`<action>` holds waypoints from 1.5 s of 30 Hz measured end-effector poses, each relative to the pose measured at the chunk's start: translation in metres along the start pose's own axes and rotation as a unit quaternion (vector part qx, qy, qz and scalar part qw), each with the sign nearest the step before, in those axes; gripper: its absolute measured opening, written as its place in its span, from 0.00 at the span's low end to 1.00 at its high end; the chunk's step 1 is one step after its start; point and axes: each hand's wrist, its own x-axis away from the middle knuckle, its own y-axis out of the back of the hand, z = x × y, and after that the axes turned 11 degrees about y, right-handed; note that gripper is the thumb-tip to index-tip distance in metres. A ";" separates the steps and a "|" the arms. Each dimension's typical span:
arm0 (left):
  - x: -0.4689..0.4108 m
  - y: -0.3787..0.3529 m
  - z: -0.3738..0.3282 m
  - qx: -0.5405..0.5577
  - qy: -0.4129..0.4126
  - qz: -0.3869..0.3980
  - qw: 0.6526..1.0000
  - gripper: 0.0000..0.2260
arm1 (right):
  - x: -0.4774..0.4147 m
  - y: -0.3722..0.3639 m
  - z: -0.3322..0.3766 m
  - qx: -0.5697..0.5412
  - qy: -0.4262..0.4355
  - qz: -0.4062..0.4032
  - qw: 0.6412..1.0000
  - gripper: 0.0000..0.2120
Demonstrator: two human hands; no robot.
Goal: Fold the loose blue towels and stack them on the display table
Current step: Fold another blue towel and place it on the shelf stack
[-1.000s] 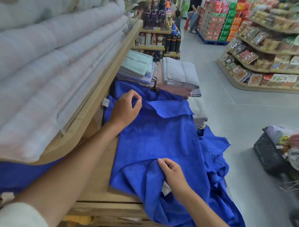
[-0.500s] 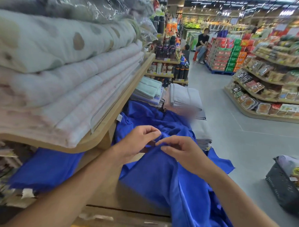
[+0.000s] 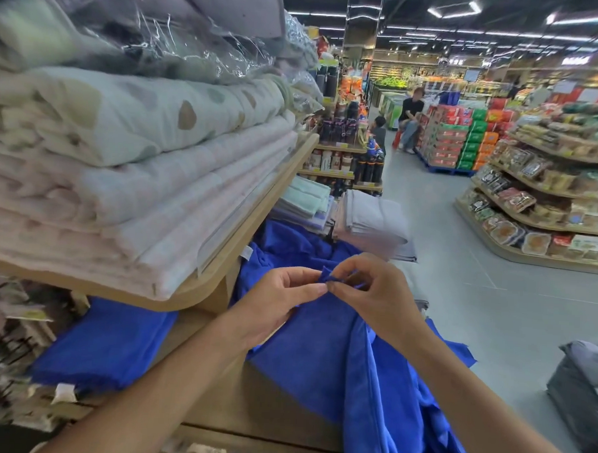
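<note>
While both hands' fingers pinch blue towel point(image 3: 336, 358) corners, stacked bedding point(image 3: 138, 185) crowds left.

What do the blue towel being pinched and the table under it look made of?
Blue towel: soft, matte fabric, likely microfibre or terry; it drapes in limp folds and shows no sheen. Both the left hand and right hand pinch its edge, which bunches easily. Table: pale wood or wood-look laminate, smooth and matte, with no clear grain, so which one is uncertain.
</note>
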 end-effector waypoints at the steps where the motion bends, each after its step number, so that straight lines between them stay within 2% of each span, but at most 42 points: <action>1: 0.000 0.000 0.000 -0.024 -0.012 -0.002 1.000 0.07 | -0.002 0.001 0.000 0.009 0.008 -0.004 1.000 0.11; 4: -0.003 0.001 -0.003 -0.055 -0.035 -0.007 0.998 0.10 | -0.007 0.004 0.002 -0.002 0.016 0.003 1.000 0.09; 7: -0.007 0.001 -0.016 -0.049 -0.027 0.016 0.998 0.15 | -0.015 0.012 0.007 -0.087 -0.019 0.036 0.995 0.07; 9: -0.010 -0.002 -0.034 -0.080 -0.035 0.022 0.996 0.12 | -0.021 0.021 0.013 -0.141 -0.024 0.038 0.989 0.07; 12: -0.013 -0.010 -0.071 -0.116 -0.071 0.003 0.991 0.03 | -0.033 0.036 0.021 -0.162 -0.027 0.031 0.986 0.07; 13: -0.014 -0.013 -0.084 -0.136 -0.093 -0.015 0.986 0.05 | -0.036 0.041 0.023 -0.165 -0.028 0.033 0.985 0.08; 15: -0.015 -0.023 -0.109 -0.208 -0.139 -0.060 0.966 0.08 | -0.044 0.049 0.027 -0.155 -0.027 0.037 0.987 0.08; 20: -0.014 -0.051 -0.158 -0.364 -0.226 -0.131 0.894 0.06 | -0.071 0.072 0.045 -0.137 -0.010 0.031 0.990 0.06; 24: -0.013 -0.061 -0.197 -0.423 -0.241 -0.148 0.861 0.08 | -0.087 0.086 0.055 -0.107 0.004 0.065 0.992 0.14; 29: -0.007 -0.055 -0.237 -0.408 -0.251 -0.146 0.866 0.07 | -0.103 0.099 0.062 -0.093 0.002 0.065 0.994 0.17; 32: -0.004 -0.052 -0.253 -0.390 -0.259 -0.157 0.870 0.07 | -0.107 0.105 0.066 -0.092 -0.029 0.049 0.994 0.32; 36: -0.004 -0.051 -0.265 -0.364 -0.271 -0.167 0.875 0.08 | -0.104 0.111 0.067 -0.069 -0.016 0.062 0.996 0.24; 42: -0.004 -0.050 -0.280 -0.334 -0.292 -0.196 0.874 0.08 | -0.092 0.116 0.058 -0.047 -0.041 0.073 0.995 0.35; 43: -0.004 -0.048 -0.282 -0.331 -0.293 -0.200 0.874 0.08 | -0.091 0.118 0.055 -0.040 -0.045 0.074 0.995 0.33; 45: -0.004 -0.046 -0.285 -0.330 -0.297 -0.210 0.871 0.09 | -0.087 0.124 0.048 -0.027 -0.055 0.069 0.996 0.23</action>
